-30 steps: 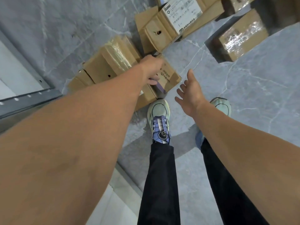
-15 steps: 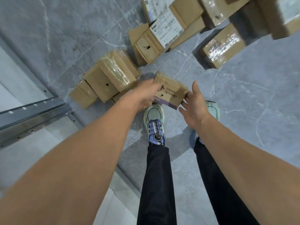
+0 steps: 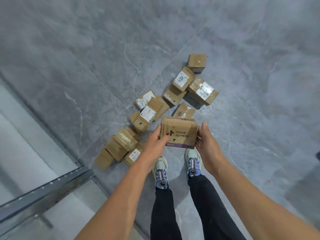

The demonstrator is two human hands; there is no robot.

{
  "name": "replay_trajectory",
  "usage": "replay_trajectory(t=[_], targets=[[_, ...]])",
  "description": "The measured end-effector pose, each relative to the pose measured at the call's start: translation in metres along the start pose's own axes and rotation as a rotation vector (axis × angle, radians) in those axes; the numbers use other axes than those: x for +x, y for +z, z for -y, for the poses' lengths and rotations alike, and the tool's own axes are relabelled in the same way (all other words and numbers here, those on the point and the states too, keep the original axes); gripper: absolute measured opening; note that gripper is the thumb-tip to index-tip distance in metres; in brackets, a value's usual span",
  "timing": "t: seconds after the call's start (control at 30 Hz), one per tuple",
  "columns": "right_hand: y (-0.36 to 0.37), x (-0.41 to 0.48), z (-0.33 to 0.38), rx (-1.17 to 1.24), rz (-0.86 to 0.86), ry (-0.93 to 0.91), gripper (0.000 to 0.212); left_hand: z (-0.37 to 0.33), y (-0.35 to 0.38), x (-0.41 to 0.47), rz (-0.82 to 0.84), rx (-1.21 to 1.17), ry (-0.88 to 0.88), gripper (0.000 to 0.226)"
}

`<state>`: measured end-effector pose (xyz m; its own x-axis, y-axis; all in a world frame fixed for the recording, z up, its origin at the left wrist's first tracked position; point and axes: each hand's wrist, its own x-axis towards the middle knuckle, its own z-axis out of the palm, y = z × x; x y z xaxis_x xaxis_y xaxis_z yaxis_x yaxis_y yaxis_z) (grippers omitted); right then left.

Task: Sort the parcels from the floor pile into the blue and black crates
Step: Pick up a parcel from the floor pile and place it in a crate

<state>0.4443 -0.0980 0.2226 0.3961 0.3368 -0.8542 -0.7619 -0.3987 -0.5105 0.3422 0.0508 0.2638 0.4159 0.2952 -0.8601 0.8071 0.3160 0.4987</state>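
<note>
one parcel held in both hands above the floor pile

a brown cardboard parcel (image 3: 179, 134) is held clear of the floor in front of the person, over their feet and the near edge of the pile. its broad face is turned toward the camera and carries dark printed characters and an arrow mark, with a purple strip along its lower edge. the left hand (image 3: 155, 144) grips the parcel's left side, fingers curled round the edge and thumb on the printed face. the right hand (image 3: 207, 144) holds the right side, thumb up along the edge and fingers tucked behind, out of sight.

the floor pile (image 3: 147, 111) lies on the grey marbled floor (image 3: 86, 49), running in a loose diagonal from lower left to upper right. several parcels have white shipping labels and some are wrapped in clear tape. one taped, labelled parcel (image 3: 202, 90) sits near the far end, with a small box (image 3: 197, 61) just beyond it.

two pale green and purple shoes (image 3: 161, 172) stand on the floor just beside the pile, below black trousers (image 3: 162, 210). a grey metal rail (image 3: 43, 189) with a row of holes crosses the lower left.
</note>
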Motion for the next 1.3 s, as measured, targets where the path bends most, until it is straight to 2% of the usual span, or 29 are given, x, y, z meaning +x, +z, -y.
replay_trajectory(t=[0.2,0.43,0.6,0.83,0.93,1.07,1.3], targets=[[-0.026,-0.101,0.067,0.088,-0.016,-0.18,0.058,-0.073,0.015,-0.09,0.087,0.037,0.09,0.078],[-0.055,-0.219,0.101,0.14,-0.137,-0.343,0.057,-0.129,0.043,-0.177,0.199,0.161,0.324,0.072],[-0.079,-0.303,0.098,0.231,-0.247,-0.415,0.06,-0.153,0.073,-0.234,0.287,0.269,0.394,0.065],[-0.132,-0.401,0.063,0.419,-0.447,-0.503,0.061,-0.166,0.15,-0.296,0.491,0.548,0.486,0.068],[-0.161,-0.436,0.035,0.477,-0.517,-0.53,0.063,-0.165,0.192,-0.329,0.588,0.612,0.519,0.06],[-0.199,-0.485,-0.01,0.59,-0.625,-0.567,0.061,-0.149,0.255,-0.363,0.704,0.722,0.581,0.064],[-0.254,-0.577,-0.101,0.82,-0.813,-0.593,0.034,-0.089,0.362,-0.439,0.866,0.91,0.634,0.06]])
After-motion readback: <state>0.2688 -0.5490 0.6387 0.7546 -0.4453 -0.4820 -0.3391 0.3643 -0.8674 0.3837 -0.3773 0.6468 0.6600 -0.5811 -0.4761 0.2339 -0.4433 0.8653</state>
